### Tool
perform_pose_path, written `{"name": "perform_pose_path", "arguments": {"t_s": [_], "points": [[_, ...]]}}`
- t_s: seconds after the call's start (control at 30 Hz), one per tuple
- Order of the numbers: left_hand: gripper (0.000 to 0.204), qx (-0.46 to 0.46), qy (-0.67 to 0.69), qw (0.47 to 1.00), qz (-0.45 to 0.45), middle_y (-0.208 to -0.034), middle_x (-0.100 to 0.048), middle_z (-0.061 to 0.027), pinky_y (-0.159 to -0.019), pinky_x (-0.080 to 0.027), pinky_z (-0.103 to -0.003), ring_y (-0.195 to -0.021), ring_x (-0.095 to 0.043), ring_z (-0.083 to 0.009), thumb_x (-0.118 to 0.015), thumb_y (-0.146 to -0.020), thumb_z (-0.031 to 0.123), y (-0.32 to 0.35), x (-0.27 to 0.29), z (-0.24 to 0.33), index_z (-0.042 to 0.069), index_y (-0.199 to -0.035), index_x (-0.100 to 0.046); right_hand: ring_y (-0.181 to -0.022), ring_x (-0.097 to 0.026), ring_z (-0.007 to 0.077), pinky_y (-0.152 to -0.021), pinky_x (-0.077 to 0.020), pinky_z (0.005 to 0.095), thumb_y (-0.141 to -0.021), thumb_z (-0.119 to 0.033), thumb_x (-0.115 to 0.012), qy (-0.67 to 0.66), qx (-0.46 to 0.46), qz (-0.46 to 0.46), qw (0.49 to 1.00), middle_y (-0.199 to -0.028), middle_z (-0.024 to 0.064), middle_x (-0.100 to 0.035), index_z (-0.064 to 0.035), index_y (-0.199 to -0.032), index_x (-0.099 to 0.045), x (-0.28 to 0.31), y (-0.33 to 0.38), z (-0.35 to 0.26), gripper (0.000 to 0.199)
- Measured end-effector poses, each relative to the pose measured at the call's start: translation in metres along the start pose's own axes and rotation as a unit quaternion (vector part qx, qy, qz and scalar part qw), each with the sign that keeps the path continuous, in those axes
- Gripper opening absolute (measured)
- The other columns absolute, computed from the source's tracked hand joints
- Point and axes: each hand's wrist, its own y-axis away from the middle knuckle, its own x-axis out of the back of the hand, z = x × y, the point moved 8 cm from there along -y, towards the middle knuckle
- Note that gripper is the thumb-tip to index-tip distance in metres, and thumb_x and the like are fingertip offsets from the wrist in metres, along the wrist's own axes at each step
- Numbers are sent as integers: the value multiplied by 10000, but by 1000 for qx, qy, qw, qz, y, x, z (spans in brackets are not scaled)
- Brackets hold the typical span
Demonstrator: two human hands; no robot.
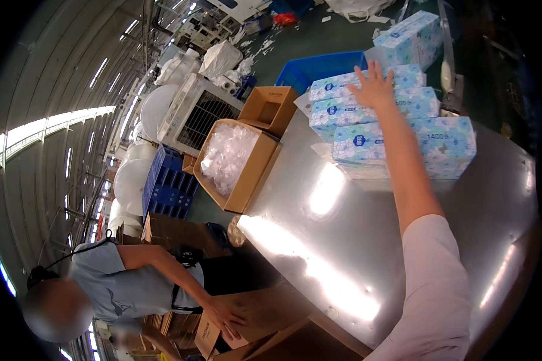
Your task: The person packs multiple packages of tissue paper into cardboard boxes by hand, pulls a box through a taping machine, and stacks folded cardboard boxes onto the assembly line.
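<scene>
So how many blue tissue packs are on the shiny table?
4: one nearest, one behind it, one further back, under the right hand, and one tilted at the far end. Others may be hidden.

A shiny steel table (367, 240) carries blue-patterned tissue packs (397, 135) stacked at its far end.

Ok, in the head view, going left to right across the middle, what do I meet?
Blue crates → open cardboard box of clear plastic pieces → bare steel table → right hand resting on the stacked blue-and-white tissue packs.
</scene>
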Motion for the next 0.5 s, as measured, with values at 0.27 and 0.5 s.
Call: {"name": "perform_pose_path", "arguments": {"t_s": [0.27,0.5], "points": [[524,-36,-39,998,26,-1376,-377,-167,-941,-187,-610,-1258,-317,-388,-653,-799,318,12,8,37,183,-1274,-477,-1174,-490,307,-1004,-326,427,-935,-485,-282,-85,11,-127,988,-1253,139,-544,-111,-1207,-575,-16,-37,1,548],[519,-201,-87,975,23,-1396,-351,-159,-940,-127,-682,-1281,-277,-418,-684,-764,325,22,1,84,227,-1245,-517,-1093,-556,313,-898,-426,457,-832,-251,-400,-41,226,-205,952,-1215,135,-575,-88,-1118,-633,-30,38,-42,403]]}}
